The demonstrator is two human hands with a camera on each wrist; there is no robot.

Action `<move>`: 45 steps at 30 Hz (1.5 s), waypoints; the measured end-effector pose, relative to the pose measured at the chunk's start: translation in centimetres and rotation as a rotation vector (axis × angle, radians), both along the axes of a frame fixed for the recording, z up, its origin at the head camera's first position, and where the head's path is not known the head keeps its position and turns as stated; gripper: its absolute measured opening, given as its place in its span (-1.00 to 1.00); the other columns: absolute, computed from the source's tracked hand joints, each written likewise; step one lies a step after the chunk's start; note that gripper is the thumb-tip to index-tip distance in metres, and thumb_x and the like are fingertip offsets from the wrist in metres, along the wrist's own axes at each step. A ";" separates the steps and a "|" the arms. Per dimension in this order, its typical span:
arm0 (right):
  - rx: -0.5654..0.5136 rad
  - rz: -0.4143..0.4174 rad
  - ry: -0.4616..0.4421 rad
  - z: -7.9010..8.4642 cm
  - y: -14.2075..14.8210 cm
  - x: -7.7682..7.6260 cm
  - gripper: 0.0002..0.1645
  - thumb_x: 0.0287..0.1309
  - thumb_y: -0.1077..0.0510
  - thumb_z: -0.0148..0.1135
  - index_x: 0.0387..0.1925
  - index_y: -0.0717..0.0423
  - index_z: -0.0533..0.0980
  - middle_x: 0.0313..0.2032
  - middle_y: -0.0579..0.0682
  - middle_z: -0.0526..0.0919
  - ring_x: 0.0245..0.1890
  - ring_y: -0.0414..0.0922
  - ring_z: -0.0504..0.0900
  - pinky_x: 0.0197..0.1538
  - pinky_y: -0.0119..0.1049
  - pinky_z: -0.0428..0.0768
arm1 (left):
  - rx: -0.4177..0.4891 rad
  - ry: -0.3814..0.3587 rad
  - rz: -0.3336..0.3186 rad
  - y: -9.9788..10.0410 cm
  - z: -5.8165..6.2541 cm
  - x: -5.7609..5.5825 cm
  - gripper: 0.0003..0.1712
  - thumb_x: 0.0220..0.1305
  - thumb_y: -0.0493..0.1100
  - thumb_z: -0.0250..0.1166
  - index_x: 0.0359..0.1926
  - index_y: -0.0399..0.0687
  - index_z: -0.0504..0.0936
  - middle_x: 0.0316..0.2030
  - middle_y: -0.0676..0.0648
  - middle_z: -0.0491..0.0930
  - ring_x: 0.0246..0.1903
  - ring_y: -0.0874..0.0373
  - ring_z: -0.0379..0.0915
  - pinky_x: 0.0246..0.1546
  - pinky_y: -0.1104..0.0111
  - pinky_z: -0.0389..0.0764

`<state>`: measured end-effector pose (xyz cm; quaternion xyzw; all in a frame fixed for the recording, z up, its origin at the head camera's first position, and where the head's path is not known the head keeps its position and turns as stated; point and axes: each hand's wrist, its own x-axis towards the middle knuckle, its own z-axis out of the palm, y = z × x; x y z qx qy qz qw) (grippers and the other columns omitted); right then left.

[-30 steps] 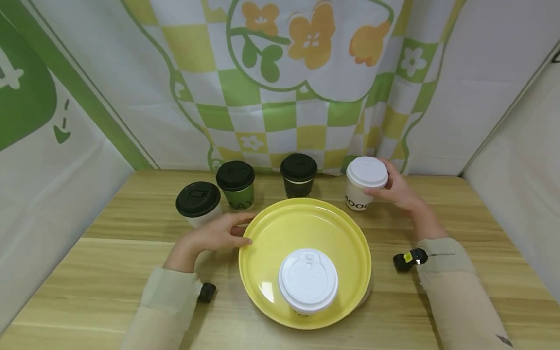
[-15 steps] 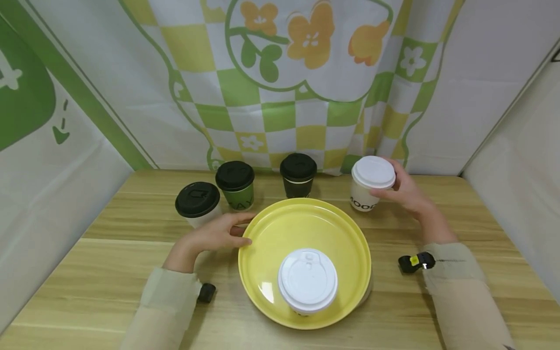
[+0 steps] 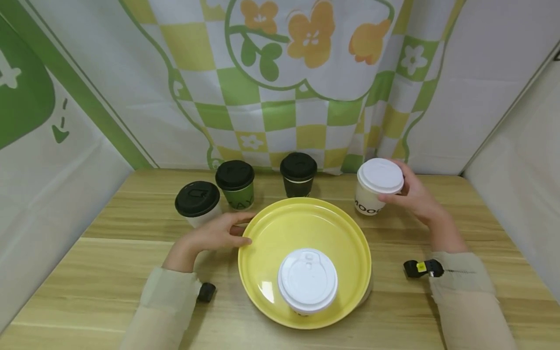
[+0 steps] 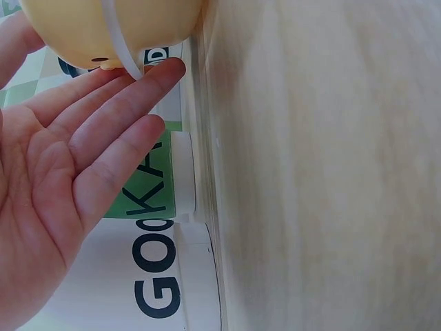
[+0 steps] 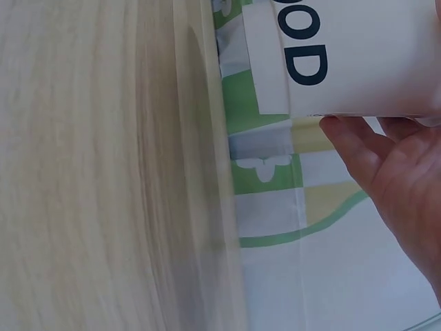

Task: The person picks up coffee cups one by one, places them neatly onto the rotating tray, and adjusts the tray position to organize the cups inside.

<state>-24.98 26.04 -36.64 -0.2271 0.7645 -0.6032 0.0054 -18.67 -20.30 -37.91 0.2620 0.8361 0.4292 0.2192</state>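
Observation:
My right hand (image 3: pixel 413 197) grips a white-lidded paper cup (image 3: pixel 368 200) at the right of the tray, thumb in front and fingers behind. In the right wrist view the cup (image 5: pixel 365 62) is upright, with dark lettering and its base close over the table. My left hand (image 3: pixel 216 232) touches the left rim of a round yellow tray (image 3: pixel 302 221), its thumb tip overlapping the rim. The left wrist view shows that hand's fingers (image 4: pixel 114 127) straight against the tray's side. Another white-lidded cup (image 3: pixel 308 281) stands on the tray's near part.
Behind the left hand stand a white cup with a black lid (image 3: pixel 198 200) and a green cup (image 3: pixel 238 193). A black cup (image 3: pixel 299 177) stands behind the tray. A patterned curtain (image 3: pixel 280 116) borders the back of the wooden table (image 3: pixel 109 272).
My right hand has moved right and slightly toward me with the white-lidded cup. The left hand and tray have stayed in place.

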 end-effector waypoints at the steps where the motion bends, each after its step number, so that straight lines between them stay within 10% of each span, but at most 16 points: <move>1: 0.002 0.005 0.005 0.0 0.1 0.1 -0.06 0.07 0.52 0.27 0.43 0.06 0.15 0.16 -0.23 0.39 0.09 -0.34 0.45 0.06 -0.60 0.48 | -0.001 0.002 0.000 0.0 0.0 0.0 -0.22 0.34 -0.26 0.27 0.47 -0.41 0.15 0.43 -0.42 0.19 0.28 -0.29 0.40 0.17 0.16 0.59; 45: -0.017 0.061 -0.041 0.7 1.2 2.0 0.01 0.11 0.50 0.26 0.50 0.10 0.02 0.19 -0.19 0.38 0.08 -0.32 0.48 0.01 -0.53 0.57 | -0.011 0.041 -0.039 0.2 0.1 -0.9 -0.30 0.38 -0.30 0.18 0.45 -0.42 0.17 0.41 -0.43 0.22 0.28 -0.33 0.38 0.23 0.01 0.52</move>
